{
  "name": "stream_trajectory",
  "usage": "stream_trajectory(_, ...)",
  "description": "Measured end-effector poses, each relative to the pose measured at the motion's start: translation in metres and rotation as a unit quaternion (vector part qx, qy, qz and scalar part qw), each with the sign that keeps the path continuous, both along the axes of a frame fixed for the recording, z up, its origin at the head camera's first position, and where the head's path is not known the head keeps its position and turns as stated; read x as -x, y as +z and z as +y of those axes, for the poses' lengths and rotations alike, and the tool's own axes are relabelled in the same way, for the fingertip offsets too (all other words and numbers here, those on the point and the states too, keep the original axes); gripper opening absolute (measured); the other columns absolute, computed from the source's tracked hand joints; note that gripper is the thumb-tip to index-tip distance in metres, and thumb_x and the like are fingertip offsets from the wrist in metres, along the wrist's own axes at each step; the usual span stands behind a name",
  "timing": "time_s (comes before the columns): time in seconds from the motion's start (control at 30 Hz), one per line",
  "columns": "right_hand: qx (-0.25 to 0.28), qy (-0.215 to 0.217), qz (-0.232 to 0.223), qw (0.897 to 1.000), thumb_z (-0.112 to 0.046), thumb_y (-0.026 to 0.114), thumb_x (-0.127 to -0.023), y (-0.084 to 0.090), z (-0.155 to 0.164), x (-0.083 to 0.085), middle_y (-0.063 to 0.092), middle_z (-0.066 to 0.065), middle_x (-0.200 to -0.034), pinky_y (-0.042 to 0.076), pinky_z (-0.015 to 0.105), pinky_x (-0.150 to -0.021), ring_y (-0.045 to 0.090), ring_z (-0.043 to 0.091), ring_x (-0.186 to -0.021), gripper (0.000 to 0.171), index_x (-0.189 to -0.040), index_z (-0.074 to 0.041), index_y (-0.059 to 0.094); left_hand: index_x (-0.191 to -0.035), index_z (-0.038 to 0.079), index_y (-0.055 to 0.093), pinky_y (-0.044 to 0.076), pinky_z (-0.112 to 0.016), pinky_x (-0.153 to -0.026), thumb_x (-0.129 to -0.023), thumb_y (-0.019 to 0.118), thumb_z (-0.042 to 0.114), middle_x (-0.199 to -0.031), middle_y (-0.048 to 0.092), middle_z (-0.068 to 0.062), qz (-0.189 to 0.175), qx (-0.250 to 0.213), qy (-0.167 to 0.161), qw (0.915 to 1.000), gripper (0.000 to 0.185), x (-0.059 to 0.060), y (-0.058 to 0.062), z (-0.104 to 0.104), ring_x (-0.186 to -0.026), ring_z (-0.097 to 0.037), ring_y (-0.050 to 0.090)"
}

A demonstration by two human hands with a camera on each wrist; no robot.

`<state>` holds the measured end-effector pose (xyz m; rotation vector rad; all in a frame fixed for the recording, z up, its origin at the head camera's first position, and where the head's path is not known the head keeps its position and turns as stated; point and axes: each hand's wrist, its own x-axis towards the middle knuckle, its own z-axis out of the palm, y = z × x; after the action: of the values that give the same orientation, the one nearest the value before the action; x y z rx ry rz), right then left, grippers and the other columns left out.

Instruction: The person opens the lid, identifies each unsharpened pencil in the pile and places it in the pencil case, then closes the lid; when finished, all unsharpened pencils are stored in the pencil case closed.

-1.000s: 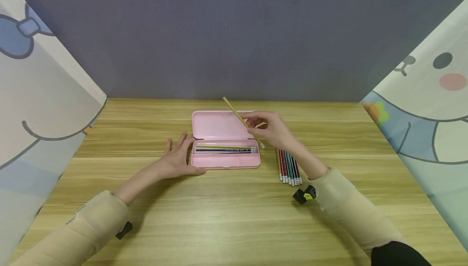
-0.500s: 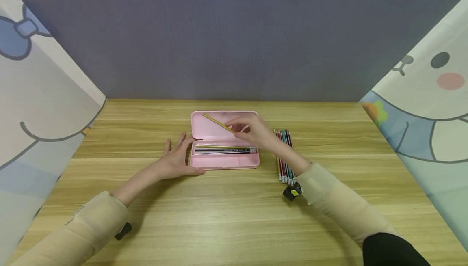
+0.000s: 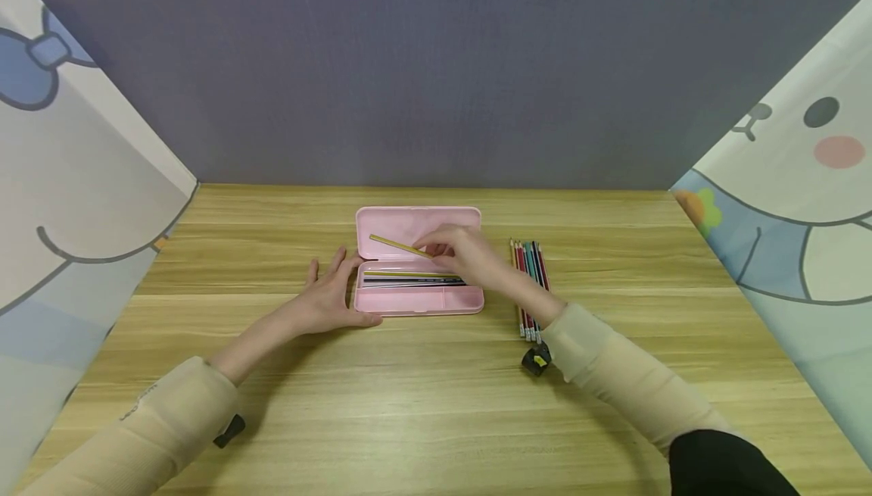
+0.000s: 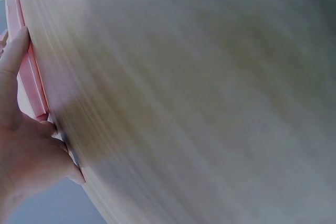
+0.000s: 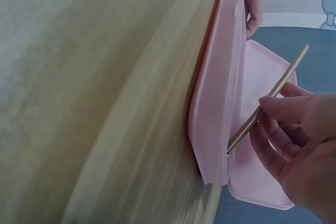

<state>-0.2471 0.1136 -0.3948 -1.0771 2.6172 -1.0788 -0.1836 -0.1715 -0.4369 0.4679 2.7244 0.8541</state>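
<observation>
A pink pencil case lies with its lid laid back on the wooden table. In its rear compartment are a few pencils, yellow and dark ones. My left hand holds the case's left end, thumb along the front wall and fingers at the back corner. Between thumb and fingers, my right hand pinches a yellow pencil above the case. In the right wrist view this pencil slants, its lower end near the case wall. Part of the stored pencils is hidden behind the right hand.
Right of the case lies a row of several pencils, red, teal and dark, partly covered by the right forearm. A grey panel stands along the table's back edge, with cartoon-printed panels at both sides.
My right hand has moved left and nearer with the yellow pencil, from the case's right side to over it. The pencil has turned from steep to nearly level. The left hand stays put.
</observation>
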Motion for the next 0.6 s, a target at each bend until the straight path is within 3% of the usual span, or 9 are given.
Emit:
stream_trajectory(0.3, -0.049, -0.007, 0.043, 0.998, 0.005, 0.073, -0.089, -0.0051, -0.0050, -0.0032, 0.077, 0.007, -0.102, 0.060, 0.026, -0.084, 0.073, 0.017, -0.092, 0.033, -0.119, -0.010, 0.076, -0.148, 0.012, 0.029, -0.007, -0.079, -0.118, -0.076, 0.088, 0.050, -0.160, 0.040, -0.029, -0.001, -0.002, -0.001, 1.0000, 0.100, -0.0006, 0.0003, 0.0006, -0.158, -0.052, 0.006)
stream_trajectory(0.6, -0.092, -0.015, 0.062, 0.994, 0.002, 0.075, -0.089, -0.0088, -0.0086, -0.0052, 0.079, 0.004, -0.101, 0.061, 0.029, -0.087, 0.074, 0.016, -0.093, 0.032, -0.118, -0.011, 0.076, -0.147, 0.010, 0.029, -0.008, -0.078, -0.118, -0.077, 0.087, 0.051, -0.166, 0.031, -0.024, -0.008, -0.001, -0.001, 1.0000, 0.100, -0.0009, 0.0006, 0.0013, -0.158, -0.052, 0.005)
